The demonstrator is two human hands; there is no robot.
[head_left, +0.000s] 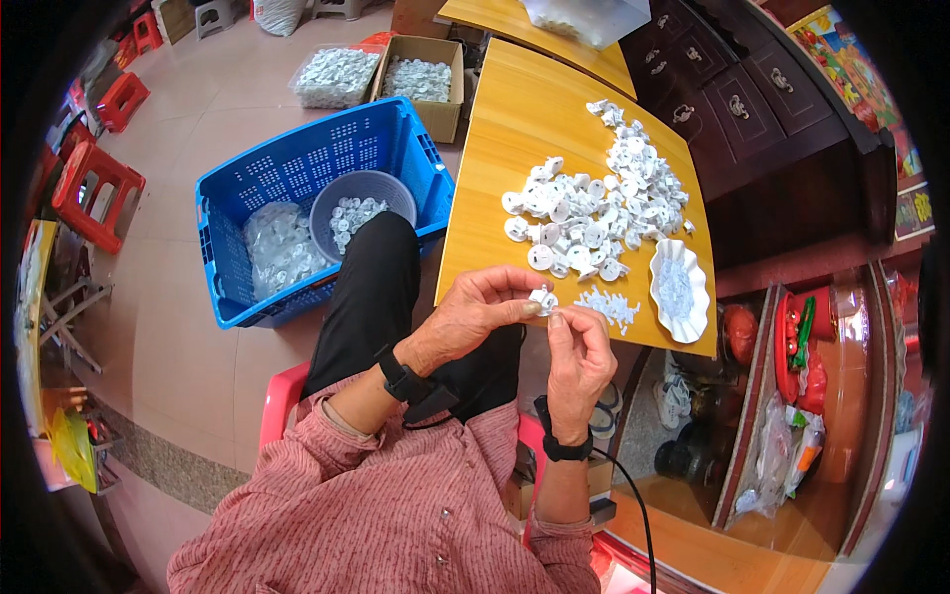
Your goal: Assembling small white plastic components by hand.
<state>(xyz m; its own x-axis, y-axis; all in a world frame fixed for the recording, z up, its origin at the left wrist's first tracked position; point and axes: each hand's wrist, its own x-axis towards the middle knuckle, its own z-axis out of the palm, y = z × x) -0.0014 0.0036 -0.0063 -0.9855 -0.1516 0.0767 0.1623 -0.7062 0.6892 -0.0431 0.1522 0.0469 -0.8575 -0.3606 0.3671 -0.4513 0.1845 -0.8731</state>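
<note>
Holding one white part at the near edge of the table: left hand, fingers clamped on it; right hand just beside, its grip unclear; a loosened pinch could drop the part off the table.

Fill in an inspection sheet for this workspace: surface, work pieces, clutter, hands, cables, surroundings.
Surface: yellow-brown wooden table, partly covered.
Work pieces: white parts heaped on it; small pale pieces lie loose and in a scalloped white dish.
Clutter: blue crate holding a clear bag and a grey basket.
Hands: left hand pinches a single white part; right hand is close against it, contact unclear.
Cables: black cable hangs near the right wristband.
Surroundings: red stools, dark drawers.
</note>
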